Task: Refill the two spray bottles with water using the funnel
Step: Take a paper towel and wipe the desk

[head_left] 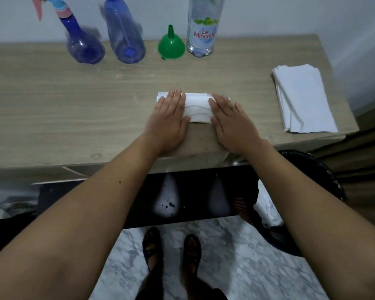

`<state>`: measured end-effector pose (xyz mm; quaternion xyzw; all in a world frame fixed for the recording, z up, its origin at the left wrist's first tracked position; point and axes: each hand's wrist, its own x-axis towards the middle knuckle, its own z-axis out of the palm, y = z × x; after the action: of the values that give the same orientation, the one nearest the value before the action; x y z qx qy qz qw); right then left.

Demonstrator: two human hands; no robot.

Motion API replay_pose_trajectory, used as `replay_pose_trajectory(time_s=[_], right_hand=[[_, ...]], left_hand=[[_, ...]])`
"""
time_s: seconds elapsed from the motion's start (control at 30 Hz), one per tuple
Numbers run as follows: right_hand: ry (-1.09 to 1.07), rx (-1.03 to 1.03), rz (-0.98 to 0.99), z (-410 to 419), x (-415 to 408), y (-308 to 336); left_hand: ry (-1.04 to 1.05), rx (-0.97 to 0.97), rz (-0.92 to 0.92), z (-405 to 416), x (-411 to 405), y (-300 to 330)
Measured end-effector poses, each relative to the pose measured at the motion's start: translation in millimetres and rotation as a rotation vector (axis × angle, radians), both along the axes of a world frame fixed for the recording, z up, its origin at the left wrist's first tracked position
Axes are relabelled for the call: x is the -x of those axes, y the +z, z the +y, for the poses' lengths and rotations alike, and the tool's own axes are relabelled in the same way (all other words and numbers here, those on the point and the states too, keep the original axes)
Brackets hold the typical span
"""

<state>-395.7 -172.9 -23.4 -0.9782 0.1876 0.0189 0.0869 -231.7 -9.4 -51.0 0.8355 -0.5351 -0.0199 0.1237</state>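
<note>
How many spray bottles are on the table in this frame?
2. One spray bottle with a pink-and-blue trigger head stands at the back left; the second spray bottle, its top cut off by the frame, stands just right of it, left of the green funnel.

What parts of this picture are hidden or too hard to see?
All from the head view:
- Water bottle: its cap is cut off by the top edge.
- Left spray bottle: its sprayer head is partly cut off by the top edge, and motion blur smears it.
- Right spray bottle: its top is cut off too.
- Folded tissue: both ends are covered by the left hand and right hand.
- Under the table: too dark to make out.
</note>
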Motion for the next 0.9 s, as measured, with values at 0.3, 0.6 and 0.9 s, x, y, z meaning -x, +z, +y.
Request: replay_pose_trajectory(time_s=[0.3,0.6,0.9], right_hand=[[-0.035,-0.066,-0.046,10,48,-6],[-0.077,-0.163,-0.123,33,83,-2],[-0.235,-0.236,-0.397,58,117,2]], left_hand=[[-0.042,-0.005,0.023,8,40,-3],[-0.066,0.036,0.004,31,73,-3],[-0.126,0.230,0.182,61,97,-2]])
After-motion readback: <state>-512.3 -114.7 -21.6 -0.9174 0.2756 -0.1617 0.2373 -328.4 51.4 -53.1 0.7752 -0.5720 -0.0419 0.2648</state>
